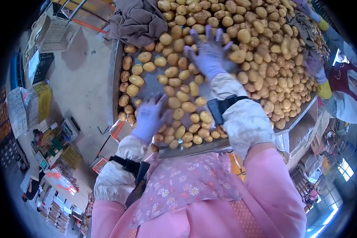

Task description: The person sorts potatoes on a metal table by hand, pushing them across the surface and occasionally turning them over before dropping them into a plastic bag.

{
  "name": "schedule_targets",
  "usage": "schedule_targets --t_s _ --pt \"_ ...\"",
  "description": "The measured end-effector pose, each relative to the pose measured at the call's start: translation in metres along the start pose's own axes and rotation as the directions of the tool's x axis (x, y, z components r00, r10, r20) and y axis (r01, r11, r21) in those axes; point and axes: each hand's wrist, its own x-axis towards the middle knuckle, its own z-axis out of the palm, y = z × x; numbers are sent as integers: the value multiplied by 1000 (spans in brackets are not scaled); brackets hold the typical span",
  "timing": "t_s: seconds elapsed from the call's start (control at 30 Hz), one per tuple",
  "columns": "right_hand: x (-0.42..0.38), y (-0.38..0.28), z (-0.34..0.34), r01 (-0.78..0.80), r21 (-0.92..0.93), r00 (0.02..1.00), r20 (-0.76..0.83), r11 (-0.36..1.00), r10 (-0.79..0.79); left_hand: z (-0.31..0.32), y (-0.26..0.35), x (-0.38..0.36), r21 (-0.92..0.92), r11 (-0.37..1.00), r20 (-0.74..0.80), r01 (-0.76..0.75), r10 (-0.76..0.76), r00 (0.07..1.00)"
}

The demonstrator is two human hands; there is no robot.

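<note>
Potatoes (182, 96) lie spread over a metal table (148, 85) in front of me, loosely on the left and heaped into a thick pile (273, 51) on the right. My left hand (148, 117), in a lilac glove, rests low over the near left potatoes with its fingers apart; no potato shows in its grip. Farther out, my right hand (210, 53), gloved the same way, lies palm down with fingers spread, at the left edge of the pile. Its fingertips are among the potatoes there. What lies under each palm is hidden.
A grey-brown cloth (137, 22) is bunched at the table's far left corner. On the right a co-worker's gloved hand (315, 65) touches the heap near another dark cloth (301, 29). Crates (57, 33) stand on the floor at the left.
</note>
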Motion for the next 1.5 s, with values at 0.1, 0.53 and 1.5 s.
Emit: schedule_targets --t_s 0.1,0.53,1.5 --pt "-48 -25 -4 232 48 968 87 972 -235 13 24 7 161 974 293 157 -199 935" --pt "-298 37 -76 -524 838 832 465 152 302 24 85 -24 -291 950 57 115 -103 993" --pt "-261 13 -18 -298 945 875 326 -131 358 24 106 -35 -431 899 112 77 -31 993"
